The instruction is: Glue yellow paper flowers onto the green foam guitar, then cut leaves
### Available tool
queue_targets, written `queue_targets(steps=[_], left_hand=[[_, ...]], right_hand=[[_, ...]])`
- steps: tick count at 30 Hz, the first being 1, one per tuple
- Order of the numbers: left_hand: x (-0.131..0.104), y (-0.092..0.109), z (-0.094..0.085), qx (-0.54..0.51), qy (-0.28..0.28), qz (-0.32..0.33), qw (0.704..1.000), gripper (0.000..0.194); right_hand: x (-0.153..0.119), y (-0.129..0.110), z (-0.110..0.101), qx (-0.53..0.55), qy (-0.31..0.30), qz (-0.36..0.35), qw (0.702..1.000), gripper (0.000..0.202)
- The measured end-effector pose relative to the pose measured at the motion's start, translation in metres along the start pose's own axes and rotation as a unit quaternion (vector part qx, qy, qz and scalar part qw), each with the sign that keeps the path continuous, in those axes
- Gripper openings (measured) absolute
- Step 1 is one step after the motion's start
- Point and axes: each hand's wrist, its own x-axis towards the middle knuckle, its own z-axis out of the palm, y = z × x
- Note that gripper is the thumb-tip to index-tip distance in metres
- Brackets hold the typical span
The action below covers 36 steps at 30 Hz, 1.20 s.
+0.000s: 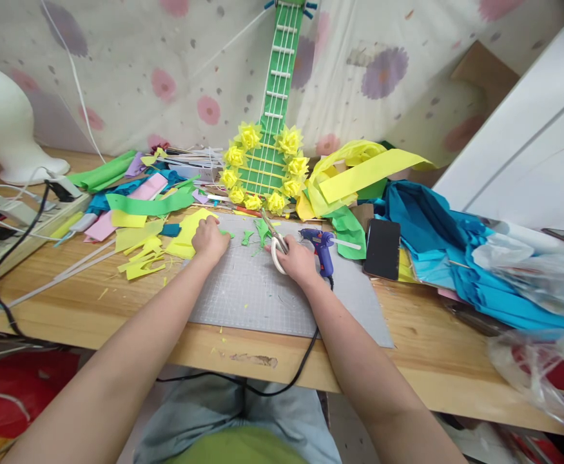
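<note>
My right hand (297,259) is wrapped round white-handled scissors (278,248), their blades pointing away toward a paper-flowered guitar model (265,169). Green crepe paper scraps (262,232) lie close to the blades on the grey cutting mat (243,293). On the mat's left side, my left hand (211,240) has its fingers curled down and closed at a small green scrap (228,234); the fingertips are partly hidden. Yellow paper (185,237) lies beside and under that hand. A blue glue gun (321,248) rests just right of the scissors.
A black phone (382,249) and folded blue crepe paper (421,219) lie to the right. Yellow strips (376,174) are heaped behind. Coloured scraps (151,203), a power strip (35,225) and a white foam head (6,122) occupy the left. A black cable (305,361) hangs over the front edge.
</note>
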Motion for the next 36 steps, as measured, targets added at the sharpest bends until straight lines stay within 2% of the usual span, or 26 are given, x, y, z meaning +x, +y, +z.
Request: queue_targets(steps=[4, 8, 11, 14, 16, 19, 22, 25, 28, 31, 33, 36], left_hand=[[-0.002, 0.003, -0.005, 0.000, 0.014, 0.012, 1.000, 0.037], [-0.005, 0.022, -0.008, -0.041, 0.027, 0.057, 0.997, 0.028], [-0.008, 0.046, -0.004, -0.091, -0.029, 0.074, 0.993, 0.024], [-0.009, 0.069, 0.007, -0.113, -0.080, 0.078, 0.987, 0.032], [-0.007, 0.080, 0.017, -0.118, -0.091, 0.070, 0.986, 0.039], [0.000, 0.088, 0.028, -0.141, -0.099, 0.040, 0.984, 0.039], [0.004, 0.088, 0.031, -0.191, -0.131, 0.036, 0.972, 0.022], [0.000, 0.082, 0.025, -0.327, -0.145, 0.061, 0.932, 0.010], [-0.012, 0.069, 0.017, -0.490, -0.186, 0.045, 0.851, 0.008], [-0.024, 0.052, 0.011, -0.579, -0.238, 0.022, 0.779, 0.016], [-0.030, 0.041, 0.009, -0.600, -0.253, 0.013, 0.758, 0.020], [-0.035, 0.028, 0.007, -0.606, -0.242, -0.005, 0.758, 0.020]], right_hand=[[0.001, 0.000, -0.001, 0.025, 0.010, 0.032, 0.999, 0.051], [0.003, 0.001, 0.000, 0.053, 0.028, 0.052, 0.997, 0.050], [0.004, 0.002, 0.002, 0.059, 0.034, 0.058, 0.996, 0.049], [0.004, 0.002, 0.003, 0.060, 0.037, 0.052, 0.996, 0.048], [0.004, 0.003, 0.004, 0.061, 0.040, 0.049, 0.996, 0.047], [0.004, 0.003, 0.005, 0.063, 0.043, 0.049, 0.996, 0.047], [0.003, 0.002, 0.005, 0.071, 0.042, 0.056, 0.995, 0.046], [0.004, 0.002, 0.004, 0.094, 0.050, 0.071, 0.992, 0.044], [0.005, 0.004, 0.004, 0.131, 0.071, 0.079, 0.986, 0.041], [0.007, 0.007, 0.007, 0.192, 0.086, 0.067, 0.975, 0.036], [0.007, 0.008, 0.011, 0.236, 0.089, 0.049, 0.967, 0.033], [0.007, 0.007, 0.014, 0.271, 0.074, 0.030, 0.959, 0.029]])
